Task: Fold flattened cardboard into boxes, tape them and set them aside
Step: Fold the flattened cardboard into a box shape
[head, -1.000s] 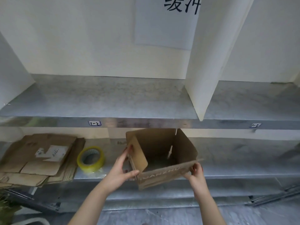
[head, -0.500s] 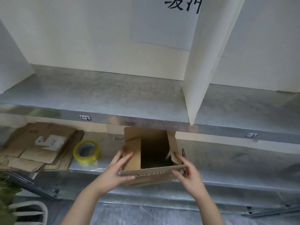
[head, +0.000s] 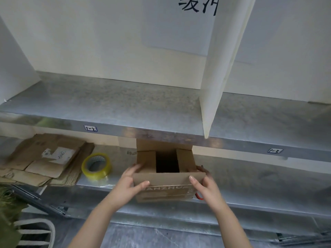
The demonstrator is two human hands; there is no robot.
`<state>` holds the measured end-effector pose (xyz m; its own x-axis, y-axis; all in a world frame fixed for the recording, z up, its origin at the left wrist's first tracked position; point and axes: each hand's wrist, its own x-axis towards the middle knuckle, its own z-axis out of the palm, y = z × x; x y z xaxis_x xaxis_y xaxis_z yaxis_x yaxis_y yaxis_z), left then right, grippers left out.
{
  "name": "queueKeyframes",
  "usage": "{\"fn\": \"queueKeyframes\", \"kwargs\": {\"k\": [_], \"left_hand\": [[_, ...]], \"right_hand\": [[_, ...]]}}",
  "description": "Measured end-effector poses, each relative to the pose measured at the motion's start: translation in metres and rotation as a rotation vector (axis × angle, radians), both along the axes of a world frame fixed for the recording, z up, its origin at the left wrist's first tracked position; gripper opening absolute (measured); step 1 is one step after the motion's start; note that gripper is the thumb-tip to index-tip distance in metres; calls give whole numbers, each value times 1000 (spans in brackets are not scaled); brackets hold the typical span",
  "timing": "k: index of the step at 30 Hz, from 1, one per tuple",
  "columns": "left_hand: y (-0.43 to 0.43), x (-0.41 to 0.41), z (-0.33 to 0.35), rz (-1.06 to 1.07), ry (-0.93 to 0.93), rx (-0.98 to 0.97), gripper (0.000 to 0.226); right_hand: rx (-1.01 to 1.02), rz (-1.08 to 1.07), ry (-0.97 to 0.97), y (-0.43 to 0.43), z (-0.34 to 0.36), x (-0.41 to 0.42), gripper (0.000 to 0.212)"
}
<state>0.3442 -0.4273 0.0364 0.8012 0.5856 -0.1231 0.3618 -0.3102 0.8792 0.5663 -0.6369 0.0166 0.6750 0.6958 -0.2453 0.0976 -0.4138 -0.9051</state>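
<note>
Fingers first. Left hand (head: 126, 187): thumb pressed flat on the front flap (head: 166, 179), the rest curled round the left side of the box (head: 185, 161), so a proper grip there. Same deal with the right hand (head: 207, 188): thumb up near the flap's top right corner, fingers hooked behind the right wall. Box clamped between the two.

Box itself: brown cardboard, open end up. Two side flaps folded in with a dark gap between them. Back flap (head: 161, 144) standing up, front flap printed with ANZHUA-something and facing the camera. Parked at the front edge of the lower metal shelf (head: 250, 178), tucked right under the upper shelf (head: 107, 104). Can't tell if resting on it or held just clear. Something small and red (head: 198, 196) just under the right hand, too little showing to call it.

Further left on the same shelf: yellow tape roll (head: 96, 166), hole facing up, near the box but not touching. Then a messy stack of flattened cardboard (head: 44, 158) just beside the roll.

Up top: white divider panel (head: 215, 86) standing on the upper shelf, plus a paper sign (head: 179, 24) with handwritten characters on the back wall.
</note>
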Motion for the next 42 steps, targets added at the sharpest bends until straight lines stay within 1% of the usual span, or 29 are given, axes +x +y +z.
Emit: {"fn": "queueKeyframes", "kwargs": {"k": [1, 2, 3, 4, 5, 6, 8, 10, 12, 14, 19, 21, 24, 26, 28, 30, 32, 34, 36, 38, 42], "left_hand": [[-2, -1, -4, -24, 11, 38, 73], [-5, -2, -6, 5, -27, -1, 69], [-10, -2, -6, 90, -100, -102, 60], [-13, -1, -8, 178, -158, -195, 53], [-16, 0, -8, 254, -205, -221, 55], [-16, 0, -7, 307, -209, -178, 64], [-7, -1, -10, 316, -154, -104, 84], [5, -3, -11, 233, -57, -159, 93], [14, -3, -11, 155, -15, -299, 100], [20, 2, -5, 104, -13, -349, 104], [34, 14, 2, 71, 65, -289, 124], [38, 16, 2, 54, 68, -260, 124], [40, 20, 0, 51, 59, -166, 111], [36, 25, -2, 55, 28, -114, 103], [26, 30, -7, 64, 11, -55, 101], [17, 33, -13, 99, -12, -1, 97], [14, 35, -19, 115, -34, 37, 91], [12, 36, -23, 119, -32, 72, 82], [12, 37, -24, 121, -6, 78, 77], [14, 34, -25, 86, 1, 42, 75], [17, 22, -29, -14, -30, -46, 85]], "right_hand": [[8, -1, 22, -2, 1, 1, 58], [30, -6, 50, -2, 2, -1, 55], [56, -28, 70, -1, 5, -4, 47], [87, -75, 61, 1, 6, -8, 34], [99, -135, 23, 3, 6, -12, 21], [104, -180, -11, 6, 5, -14, 27], [84, -200, -35, 9, 3, -15, 56], [31, -159, -23, 10, 4, -11, 77], [3, -77, 36, 14, 6, -5, 92], [11, 8, 51, 19, 10, -1, 101], [56, 58, 71, 27, 15, 13, 107], [70, 74, 86, 26, 19, 19, 107], [76, 106, 86, 23, 23, 22, 102], [87, 107, 34, 18, 23, 24, 97], [92, 80, -32, 11, 21, 28, 85], [77, 36, -42, 4, 18, 30, 72], [51, 13, -58, 2, 14, 29, 65], [22, -15, -105, 5, 8, 24, 63], [46, -59, -118, 8, 2, 18, 62], [61, -80, -104, 7, -2, 17, 60], [-5, -57, -55, 1, 5, 24, 59]]}}
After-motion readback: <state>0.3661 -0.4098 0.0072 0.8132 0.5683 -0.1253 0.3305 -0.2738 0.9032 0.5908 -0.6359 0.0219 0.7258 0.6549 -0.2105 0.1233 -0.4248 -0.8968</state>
